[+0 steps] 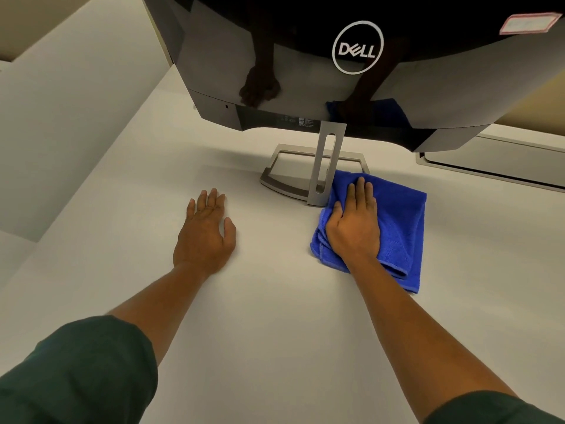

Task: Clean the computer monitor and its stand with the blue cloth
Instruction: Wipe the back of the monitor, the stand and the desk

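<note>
The glossy black back of the monitor [305, 65] fills the top of the view, with a round white logo on it. Its silver stand [327, 166] rises from an open rectangular base [281, 185] on the white table. A folded blue cloth [400, 221] lies on the table just right of the stand, its far corner touching the base. My right hand [354, 228] presses flat on the cloth, fingers pointing toward the stand. My left hand [204, 234] rests flat on the table to the left of the base, fingers spread, holding nothing.
The white table [260, 332] spreads across the view, with its left edge running along a pale wall [76, 102]. A grey flat device [495, 160] sits at the far right behind the monitor. A pink-edged sticker [529, 22] marks the monitor's top right.
</note>
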Demonstrator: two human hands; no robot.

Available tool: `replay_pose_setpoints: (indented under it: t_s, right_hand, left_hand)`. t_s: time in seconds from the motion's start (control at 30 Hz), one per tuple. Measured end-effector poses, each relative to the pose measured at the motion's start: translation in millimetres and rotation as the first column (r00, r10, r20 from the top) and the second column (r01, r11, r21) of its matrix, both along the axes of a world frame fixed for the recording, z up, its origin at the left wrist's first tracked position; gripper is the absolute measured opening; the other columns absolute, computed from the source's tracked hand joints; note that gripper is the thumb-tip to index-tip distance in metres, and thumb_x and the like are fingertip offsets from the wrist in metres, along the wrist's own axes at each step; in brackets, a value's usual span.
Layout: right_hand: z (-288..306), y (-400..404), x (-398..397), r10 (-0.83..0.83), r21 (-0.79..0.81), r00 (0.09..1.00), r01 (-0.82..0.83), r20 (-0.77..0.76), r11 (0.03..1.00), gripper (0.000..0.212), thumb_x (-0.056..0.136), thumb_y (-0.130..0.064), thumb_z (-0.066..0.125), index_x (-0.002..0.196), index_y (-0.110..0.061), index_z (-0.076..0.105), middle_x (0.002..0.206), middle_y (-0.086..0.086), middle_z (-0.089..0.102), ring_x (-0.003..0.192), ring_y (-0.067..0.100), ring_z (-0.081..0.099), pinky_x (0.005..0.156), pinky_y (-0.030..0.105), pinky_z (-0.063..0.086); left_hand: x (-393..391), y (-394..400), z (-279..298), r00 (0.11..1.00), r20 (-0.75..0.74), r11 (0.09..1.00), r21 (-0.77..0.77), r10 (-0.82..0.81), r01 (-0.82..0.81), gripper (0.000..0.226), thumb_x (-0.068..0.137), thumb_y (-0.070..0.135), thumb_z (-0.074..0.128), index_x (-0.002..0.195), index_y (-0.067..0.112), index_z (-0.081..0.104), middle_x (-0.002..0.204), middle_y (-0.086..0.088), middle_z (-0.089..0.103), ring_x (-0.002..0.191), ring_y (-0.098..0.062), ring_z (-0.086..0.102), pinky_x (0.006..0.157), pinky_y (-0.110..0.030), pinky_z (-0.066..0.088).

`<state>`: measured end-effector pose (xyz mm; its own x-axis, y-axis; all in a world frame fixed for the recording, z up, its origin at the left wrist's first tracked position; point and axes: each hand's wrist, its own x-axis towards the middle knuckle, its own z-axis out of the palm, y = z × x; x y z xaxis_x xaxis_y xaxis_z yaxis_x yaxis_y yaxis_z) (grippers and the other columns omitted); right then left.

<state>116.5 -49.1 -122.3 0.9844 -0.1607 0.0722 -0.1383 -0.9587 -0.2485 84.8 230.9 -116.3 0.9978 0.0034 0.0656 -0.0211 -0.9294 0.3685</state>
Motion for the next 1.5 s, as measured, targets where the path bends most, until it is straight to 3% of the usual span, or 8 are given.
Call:
replay_pose_setpoints:
  t_s: [0.57,0.8,0.87,0.93,1.03,1.13,1.23,1.5]
  right_hand:
    - [0.9,-25.3,31.6,-0.009,0.062,1.000,0.010,-0.019,0.998,0.057,0.103,-0.038,0.021,0.153,-0.011,0.013,0.161,0.006,0.006,0.149,0.022,0.006,0.121,0.035,0.001]
    - [-1.9,5.7,2.5,-0.110,0.104,0.989,0.100,0.100,0.990,0.056,0.102,-0.033,0.030,0.151,-0.007,0.020,0.159,0.011,0.016,0.147,0.027,0.012,0.121,0.037,0.010]
    - [-0.7,14.8,-3.8,-0.127,0.290,0.983,0.085,0.130,0.953,0.050,0.103,-0.026,0.034,0.149,-0.009,0.027,0.156,0.011,0.027,0.144,0.027,0.024,0.119,0.038,0.019]
    - [7.6,20.0,-6.4,-0.303,0.577,0.934,0.143,0.190,0.804,0.043,0.103,-0.024,0.036,0.144,-0.012,0.037,0.134,0.013,0.054,0.115,0.026,0.056,0.101,0.039,0.045]
    - [27.9,25.5,-1.1,-0.509,0.742,0.809,0.142,0.293,0.655,0.039,0.102,-0.028,0.036,0.132,-0.008,0.050,0.109,0.011,0.064,0.086,0.017,0.061,0.080,0.038,0.055]
    - [45.4,35.3,11.2,-0.417,0.640,0.749,-0.012,0.515,0.768,0.037,0.099,-0.025,0.039,0.127,-0.004,0.054,0.122,0.013,0.059,0.105,0.021,0.059,0.087,0.020,0.050]
    - [51.3,44.4,21.8,-0.305,0.611,0.811,-0.079,0.499,0.788,0.031,0.096,-0.024,0.052,0.122,-0.009,0.059,0.125,0.010,0.054,0.105,0.014,0.054,0.082,0.001,0.039]
    - [25.1,42.3,11.9,-0.263,0.684,0.855,-0.138,0.448,0.716,0.024,0.094,-0.036,0.056,0.106,-0.018,0.065,0.124,0.003,0.051,0.109,0.012,0.052,0.080,0.003,0.041]
  left_hand:
    - [0.1,0.3,-0.2,1.000,0.027,1.000,-0.025,0.000,0.001,0.063,0.092,0.035,0.027,0.151,0.014,0.031,0.159,-0.001,0.022,0.148,-0.012,0.008,0.121,-0.030,0.004]
    - [0.5,0.9,-0.8,1.000,0.017,1.000,-0.014,-0.008,0.009,0.064,0.091,0.036,0.026,0.151,0.014,0.030,0.159,-0.002,0.022,0.148,-0.013,0.008,0.121,-0.030,0.004]
    - [0.2,1.0,0.0,1.000,0.014,1.000,-0.017,-0.006,0.006,0.064,0.092,0.035,0.026,0.151,0.014,0.029,0.160,-0.001,0.021,0.149,-0.013,0.007,0.121,-0.029,0.003]
    - [-0.1,0.5,1.0,1.000,0.010,1.000,-0.020,-0.004,0.005,0.064,0.092,0.035,0.025,0.151,0.014,0.029,0.160,-0.001,0.020,0.148,-0.013,0.007,0.121,-0.030,0.004]
    - [-1.0,-0.7,2.7,1.000,0.016,1.000,-0.023,-0.005,0.005,0.064,0.092,0.035,0.026,0.151,0.014,0.029,0.160,-0.001,0.021,0.148,-0.011,0.005,0.121,-0.031,0.006]
    - [-1.4,-1.5,3.8,1.000,0.016,1.000,-0.029,0.004,-0.003,0.063,0.092,0.035,0.027,0.151,0.014,0.030,0.159,-0.001,0.021,0.147,-0.010,0.005,0.121,-0.032,0.008]
    - [-0.8,-0.8,2.2,1.000,0.019,1.000,-0.024,-0.005,0.005,0.062,0.092,0.035,0.027,0.151,0.014,0.031,0.159,-0.002,0.022,0.148,-0.013,0.008,0.121,-0.032,0.007]
    - [-1.4,-1.6,3.7,1.000,0.013,1.000,-0.023,0.008,-0.008,0.063,0.092,0.036,0.026,0.151,0.015,0.029,0.159,0.000,0.021,0.148,-0.012,0.007,0.121,-0.032,0.008]
